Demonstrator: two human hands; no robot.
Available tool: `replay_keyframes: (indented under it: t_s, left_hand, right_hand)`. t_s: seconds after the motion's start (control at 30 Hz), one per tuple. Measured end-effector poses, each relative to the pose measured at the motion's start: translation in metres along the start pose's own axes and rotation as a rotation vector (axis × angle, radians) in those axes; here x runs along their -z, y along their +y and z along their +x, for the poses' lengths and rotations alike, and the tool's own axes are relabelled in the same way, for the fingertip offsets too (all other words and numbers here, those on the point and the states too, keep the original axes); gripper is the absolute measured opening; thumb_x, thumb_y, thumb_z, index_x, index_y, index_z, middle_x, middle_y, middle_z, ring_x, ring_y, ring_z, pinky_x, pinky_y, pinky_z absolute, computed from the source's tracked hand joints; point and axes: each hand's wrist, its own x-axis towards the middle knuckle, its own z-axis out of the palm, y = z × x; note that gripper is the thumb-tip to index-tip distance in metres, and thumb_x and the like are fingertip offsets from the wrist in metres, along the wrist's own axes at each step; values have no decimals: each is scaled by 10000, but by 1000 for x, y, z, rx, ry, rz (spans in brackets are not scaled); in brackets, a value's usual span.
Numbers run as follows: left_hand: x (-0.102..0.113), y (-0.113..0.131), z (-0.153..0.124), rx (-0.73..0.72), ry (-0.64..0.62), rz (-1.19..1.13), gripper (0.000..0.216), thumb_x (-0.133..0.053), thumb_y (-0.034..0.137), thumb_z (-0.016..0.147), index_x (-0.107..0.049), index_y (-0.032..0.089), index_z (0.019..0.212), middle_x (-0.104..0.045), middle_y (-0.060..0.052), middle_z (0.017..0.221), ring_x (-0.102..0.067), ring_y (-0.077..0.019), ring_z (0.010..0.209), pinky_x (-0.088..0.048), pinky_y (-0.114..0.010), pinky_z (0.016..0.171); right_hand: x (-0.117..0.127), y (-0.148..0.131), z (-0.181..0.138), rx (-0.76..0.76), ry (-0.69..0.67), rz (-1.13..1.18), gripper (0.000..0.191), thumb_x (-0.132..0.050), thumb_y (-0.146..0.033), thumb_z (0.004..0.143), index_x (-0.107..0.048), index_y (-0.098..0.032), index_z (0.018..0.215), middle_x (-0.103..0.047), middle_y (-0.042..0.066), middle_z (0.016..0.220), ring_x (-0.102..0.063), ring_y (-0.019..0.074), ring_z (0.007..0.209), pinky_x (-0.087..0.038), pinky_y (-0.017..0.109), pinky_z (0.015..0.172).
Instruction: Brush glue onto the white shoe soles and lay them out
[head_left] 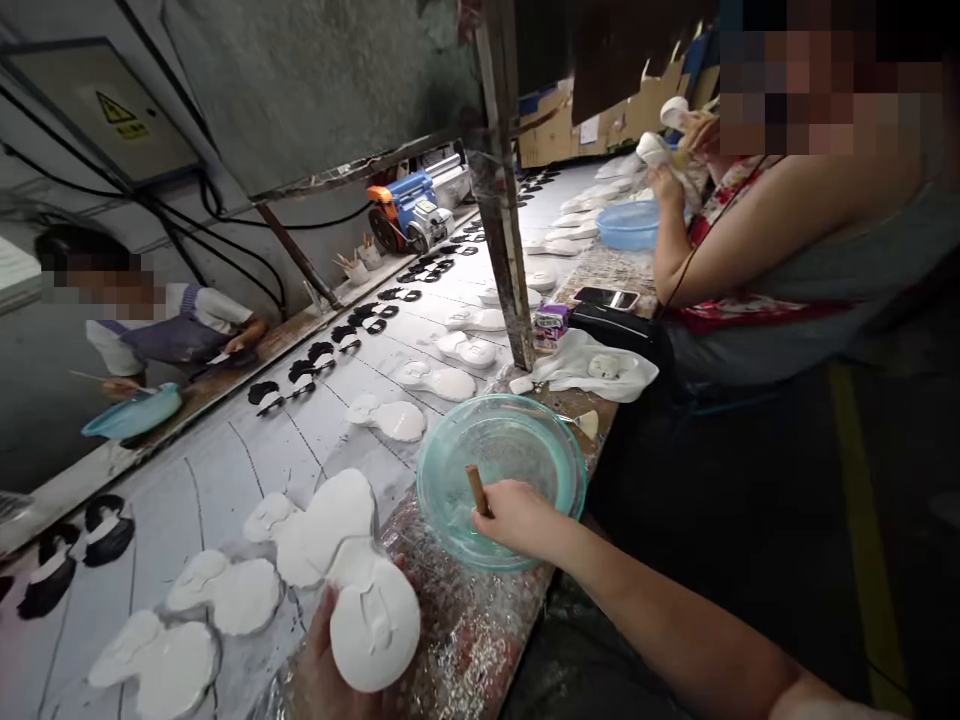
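My left hand grips a white shoe sole from below, tilted up at the near edge of the belt; its round heel end faces me. Over the translucent teal basin, my right hand is closed around a brown wooden handle. The lower end of that handle is hidden by the hand, so the tool's kind does not show. Several more white soles lie on the belt beside my left hand, and others run away beyond the basin.
A metal post stands beyond the basin. Near it are a plastic bag, a purple carton and a phone. Black-and-white pieces line the belt's far side. One co-worker sits at right, another across the belt.
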Motion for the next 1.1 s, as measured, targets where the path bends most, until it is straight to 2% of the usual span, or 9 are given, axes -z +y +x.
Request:
replay_keyframes:
  t_s: [0.23, 0.4, 0.5, 0.6, 0.7, 0.83, 0.9, 1.0, 1.1]
  left_hand:
    - [-26, -3, -1, 7, -4, 11, 503, -383, 324, 909, -535, 159, 1359, -766, -110, 895, -721, -265, 887, -508, -402, 924]
    - [-36, -13, -8, 37, 20, -12, 473, -359, 352, 929, -697, 83, 1121, -756, -164, 873, -724, -286, 852, -526, -424, 888]
    - [-38, -17, -14, 24, -59, 2, 477, -373, 355, 929, -756, 71, 924, -752, -181, 863, -720, -299, 854, -538, -424, 864]
    - [-39, -16, -21, 11, -156, 4, 464, -404, 368, 922, -765, 79, 886, -754, -167, 838, -715, -300, 868, -546, -404, 847]
    - [-40, -12, -27, -1, -174, -12, 447, -435, 394, 909, -761, 89, 917, -755, -149, 828, -711, -291, 873, -553, -377, 822]
    - [-42, -9, -35, 68, -199, -3, 519, -419, 453, 908, -754, 57, 897, -744, -177, 828, -708, -297, 849, -558, -383, 798]
    - [-45, -10, -40, 108, -222, 0, 514, -420, 464, 909, -753, 73, 876, -744, -173, 828, -706, -300, 862, -556, -394, 807]
    - [-48, -11, -48, 52, -193, -19, 395, -483, 406, 891, -746, 112, 892, -751, -138, 843, -707, -288, 888, -542, -395, 854]
    - [-46, -8, -49, -5, -109, -2, 348, -524, 379, 862, -744, 111, 896, -753, -123, 797, -709, -297, 901, -531, -401, 889]
  right_hand:
    - [24, -16, -5, -1, 63, 56, 205, -540, -311, 854, -636, -158, 756, -680, 85, 769, -627, 206, 741, -399, 270, 647]
    - [28, -15, -14, 43, -100, 233, 240, -582, -327, 804, -557, -176, 619, -550, 5, 508, -541, 154, 512, -390, 253, 519]
    - [25, -18, -32, 99, -165, 395, 222, -449, -315, 869, -603, -162, 819, -583, -4, 553, -588, 149, 558, -466, 247, 567]
    - [17, -21, -59, 236, -217, 530, 248, -491, -318, 843, -638, -166, 973, -685, 33, 746, -655, 169, 747, -515, 266, 699]
    - [5, -23, -83, 479, -82, 566, 168, -602, -248, 790, -679, -182, 924, -674, 40, 821, -624, 161, 781, -503, 273, 730]
    - [-1, -31, -92, 656, 21, 463, 150, -628, -89, 709, -682, -182, 814, -608, 8, 698, -579, 140, 704, -480, 232, 629]
    - [2, -37, -83, 709, 76, 451, 168, -610, -66, 702, -676, -185, 800, -609, 2, 675, -572, 141, 700, -482, 234, 635]
    - [11, -45, -64, 744, 151, 450, 130, -620, -113, 739, -685, -194, 817, -628, 2, 676, -571, 151, 726, -497, 281, 728]
    - [18, -45, -55, 673, 186, 426, 103, -624, -127, 738, -688, -196, 781, -623, 12, 697, -572, 159, 740, -498, 280, 704]
